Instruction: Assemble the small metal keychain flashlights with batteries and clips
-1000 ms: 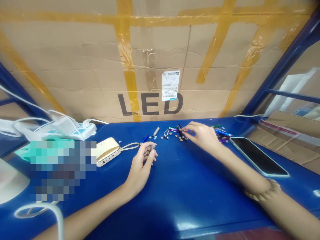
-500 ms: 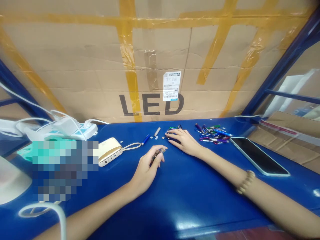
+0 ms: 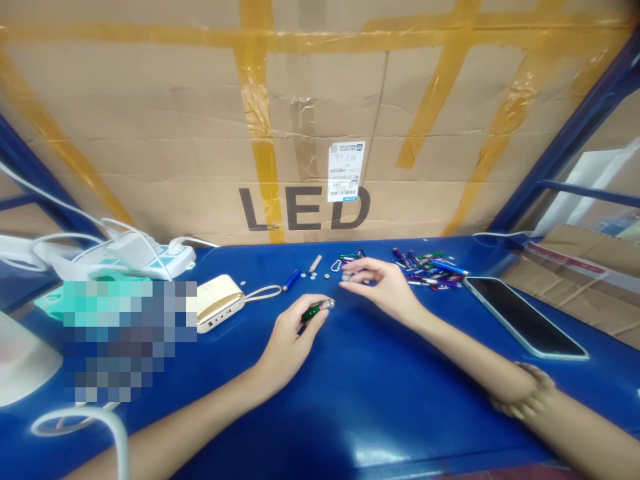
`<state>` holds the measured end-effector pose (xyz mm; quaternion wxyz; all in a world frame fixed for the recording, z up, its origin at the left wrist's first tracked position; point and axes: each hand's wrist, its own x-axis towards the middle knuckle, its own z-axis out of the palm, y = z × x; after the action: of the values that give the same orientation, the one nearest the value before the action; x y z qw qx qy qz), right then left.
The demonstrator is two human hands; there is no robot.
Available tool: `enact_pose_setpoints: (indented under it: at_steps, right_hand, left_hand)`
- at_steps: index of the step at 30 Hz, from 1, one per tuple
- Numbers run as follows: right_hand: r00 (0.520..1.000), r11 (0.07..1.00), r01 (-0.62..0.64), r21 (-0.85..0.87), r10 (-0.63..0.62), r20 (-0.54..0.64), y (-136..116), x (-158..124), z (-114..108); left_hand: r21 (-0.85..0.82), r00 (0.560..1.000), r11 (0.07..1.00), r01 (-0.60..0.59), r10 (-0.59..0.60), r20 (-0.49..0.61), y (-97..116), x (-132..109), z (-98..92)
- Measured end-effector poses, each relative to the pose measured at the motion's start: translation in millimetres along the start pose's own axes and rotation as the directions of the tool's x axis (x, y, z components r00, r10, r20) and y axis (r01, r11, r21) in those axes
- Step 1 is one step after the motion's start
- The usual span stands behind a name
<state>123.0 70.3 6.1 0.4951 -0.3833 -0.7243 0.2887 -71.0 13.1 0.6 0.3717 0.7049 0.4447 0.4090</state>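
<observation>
My left hand (image 3: 290, 337) is closed round a small green tube-shaped torch (image 3: 316, 311) with a silver tip that points right, just above the blue table (image 3: 360, 373). My right hand (image 3: 383, 283) hovers close to that tip, thumb and forefinger pinched on a tiny silver button cell (image 3: 345, 277). More small round cells and a silver tube (image 3: 313, 263) lie scattered beyond the hands. A blue tube (image 3: 291, 279) lies to their left.
A pile of coloured small torches (image 3: 427, 270) lies at the back right, next to a phone (image 3: 523, 317) face up. A gold power bank (image 3: 215, 301) with a loop strap and a white power strip (image 3: 145, 257) sit left. A taped cardboard box marked LED (image 3: 305, 133) walls the back.
My right hand came left from the loose parts and lifted off the table with a small cell pinched. My left hand turned the green torch so that its tip faces the right hand.
</observation>
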Motion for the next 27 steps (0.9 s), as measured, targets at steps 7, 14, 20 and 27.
enact_pose_setpoints:
  at_steps: [7,14,20,27]
  right_hand:
    - [0.989,0.995,0.093,0.031,-0.096,0.112,-28,-12,8]
    - [0.956,0.966,0.237,-0.105,-0.212,0.204,-27,-12,1]
    - [0.963,0.964,0.223,-0.145,-0.195,0.185,-35,-15,3]
    - [0.983,0.977,0.15,-0.148,-0.163,-0.08,-37,-14,3]
  left_hand:
    - [-0.018,0.999,1.0,0.007,-0.007,-0.034,-2,0,1.0]
    - [-0.037,0.999,0.999,-0.006,0.005,-0.042,-1,1,2.0]
    - [-0.078,0.999,0.997,0.011,-0.014,-0.04,-1,-1,1.5]
    - [-0.119,0.995,0.993,0.024,-0.035,-0.097,0,-1,1.6]
